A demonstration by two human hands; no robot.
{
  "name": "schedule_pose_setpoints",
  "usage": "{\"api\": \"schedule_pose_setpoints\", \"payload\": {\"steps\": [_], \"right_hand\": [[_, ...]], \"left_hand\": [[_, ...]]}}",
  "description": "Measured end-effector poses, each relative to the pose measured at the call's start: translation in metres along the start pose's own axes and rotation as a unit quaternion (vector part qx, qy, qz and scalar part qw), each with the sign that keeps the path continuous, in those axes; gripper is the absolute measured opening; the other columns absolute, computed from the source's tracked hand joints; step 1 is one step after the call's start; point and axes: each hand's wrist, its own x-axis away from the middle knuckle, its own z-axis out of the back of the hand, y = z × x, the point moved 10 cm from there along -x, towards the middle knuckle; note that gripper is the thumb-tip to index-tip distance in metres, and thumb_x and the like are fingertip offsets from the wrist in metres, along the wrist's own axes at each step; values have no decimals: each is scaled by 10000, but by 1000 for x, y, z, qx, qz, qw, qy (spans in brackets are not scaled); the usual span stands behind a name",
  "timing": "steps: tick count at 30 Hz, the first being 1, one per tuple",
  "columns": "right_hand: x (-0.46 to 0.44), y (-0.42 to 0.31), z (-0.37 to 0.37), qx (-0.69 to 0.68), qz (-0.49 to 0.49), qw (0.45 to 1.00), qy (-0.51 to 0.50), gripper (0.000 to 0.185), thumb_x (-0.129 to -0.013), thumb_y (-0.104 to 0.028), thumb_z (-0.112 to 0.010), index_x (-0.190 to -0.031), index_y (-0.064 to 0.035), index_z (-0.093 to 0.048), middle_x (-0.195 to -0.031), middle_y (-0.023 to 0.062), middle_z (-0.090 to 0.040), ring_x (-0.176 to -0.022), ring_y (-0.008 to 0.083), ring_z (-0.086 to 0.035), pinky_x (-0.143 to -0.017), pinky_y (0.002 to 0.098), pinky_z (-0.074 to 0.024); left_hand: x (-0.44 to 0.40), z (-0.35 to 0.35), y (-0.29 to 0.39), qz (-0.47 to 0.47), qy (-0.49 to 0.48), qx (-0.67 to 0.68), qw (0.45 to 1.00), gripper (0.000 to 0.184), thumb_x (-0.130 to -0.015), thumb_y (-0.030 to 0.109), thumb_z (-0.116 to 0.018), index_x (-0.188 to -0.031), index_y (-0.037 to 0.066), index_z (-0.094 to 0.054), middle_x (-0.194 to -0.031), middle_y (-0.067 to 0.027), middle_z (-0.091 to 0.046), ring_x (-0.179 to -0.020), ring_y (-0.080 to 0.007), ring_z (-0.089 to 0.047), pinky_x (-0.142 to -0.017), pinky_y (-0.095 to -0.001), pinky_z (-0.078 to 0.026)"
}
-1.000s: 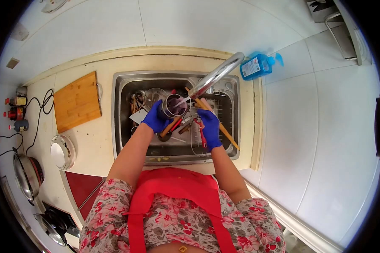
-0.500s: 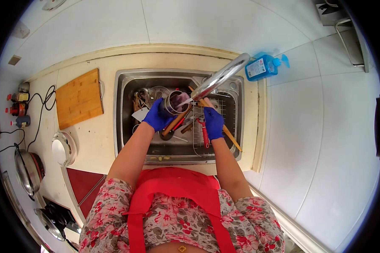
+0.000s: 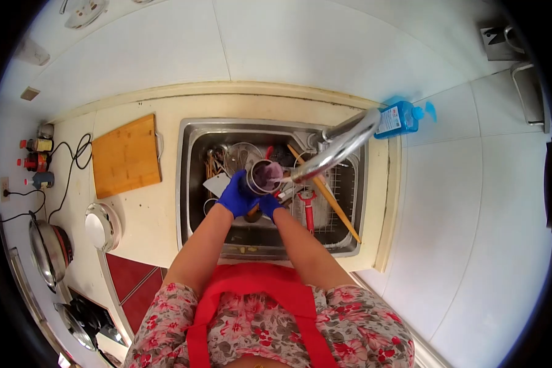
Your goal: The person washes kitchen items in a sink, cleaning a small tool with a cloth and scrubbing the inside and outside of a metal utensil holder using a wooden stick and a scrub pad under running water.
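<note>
My left hand (image 3: 236, 195), in a blue glove, is wrapped round a round metal cup (image 3: 253, 181) tilted towards the tap. Something pale purple (image 3: 267, 174) lies inside the cup, and a stream of water from the curved faucet (image 3: 343, 152) runs into it. Just under the cup, against my left hand, is my right hand (image 3: 268, 205), also gloved in blue. Its fingers are hidden, so what it grips cannot be made out. A long wooden stick (image 3: 337, 208) slants over the sink's right side. Near it lies a red-handled peeler (image 3: 308, 211).
The steel sink (image 3: 186, 184) holds a wire rack (image 3: 345, 184), a glass lid (image 3: 242, 156) and several utensils. A blue soap bottle (image 3: 400, 119) stands at the back right. To the left are a cutting board (image 3: 127, 156), a white bowl (image 3: 102, 227) and a black cord (image 3: 73, 159).
My right hand has left the wooden stick and moved left, under the metal cup. The stick now rests across the sink's right side. The view has shifted slightly.
</note>
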Motion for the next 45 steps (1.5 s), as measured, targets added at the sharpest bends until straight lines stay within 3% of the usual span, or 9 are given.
{"api": "schedule_pose_setpoints", "payload": {"steps": [7,13,16,21,23,25,28,36,45], "right_hand": [[-23,-3,6,-103,-21,993,51,351,-760,-97,-540,-1101,-12,-530,-1160,200,-522,-1077,324,-494,-908,362,-387],[13,-24,25,-164,-7,981,107,291,-738,-59,-527,-1022,-3,-553,-1081,201,-560,-1020,327,-523,-861,378,-412],[49,-74,62,-63,164,961,212,261,-719,-39,-527,-974,1,-565,-1045,201,-575,-979,330,-537,-835,385,-423],[118,-89,141,-25,104,946,305,233,-708,-33,-536,-938,-23,-572,-920,179,-575,-901,346,-533,-805,402,-426],[168,-89,204,-25,91,892,441,221,-722,-55,-547,-941,-51,-573,-847,150,-565,-870,338,-535,-785,408,-424],[195,-83,242,154,16,856,493,219,-741,-91,-571,-959,-62,-567,-828,142,-563,-822,317,-554,-739,405,-437],[188,-43,250,280,-108,855,422,206,-763,-106,-577,-965,-68,-560,-837,138,-567,-802,303,-568,-722,396,-443],[229,-41,254,143,-51,910,386,330,-762,-98,-570,-1091,-125,-558,-988,129,-565,-836,319,-581,-711,408,-466],[360,-169,288,317,62,876,360,383,-758,-150,-606,-1132,-226,-573,-884,52,-589,-696,245,-591,-566,360,-468]], "left_hand": [[0,9,12,-32,-5,-90,995,412,-894,332,-382,-1237,116,-458,-1236,-67,-509,-1124,-233,-482,-982,-361,-389],[-6,18,0,40,-29,147,988,417,-895,328,-385,-1244,117,-471,-1223,-78,-521,-1124,-241,-494,-999,-375,-376],[-11,22,-12,82,-5,155,984,444,-859,358,-441,-1244,137,-452,-1234,-57,-514,-1153,-239,-451,-1018,-385,-308],[-4,-16,-13,104,-28,188,976,411,-878,343,-408,-1216,120,-478,-1207,-76,-529,-1120,-253,-481,-983,-390,-361],[-2,-31,-17,148,-43,282,947,401,-885,337,-394,-1205,114,-488,-1196,-84,-535,-1107,-259,-493,-970,-391,-382],[6,-55,-27,277,-42,574,769,393,-892,330,-381,-1194,107,-499,-1185,-92,-541,-1093,-264,-505,-956,-393,-403],[3,-36,-3,56,-34,159,985,402,-885,366,-405,-1160,101,-530,-1156,-91,-561,-1067,-264,-526,-915,-386,-446],[-1,3,-4,51,23,113,992,379,-827,432,-498,-1090,168,-566,-1079,-49,-587,-964,-242,-552,-821,-362,-488],[22,11,10,57,65,66,994,461,-796,466,-549,-1127,145,-536,-1079,-71,-586,-960,-231,-561,-843,-367,-478]]}}
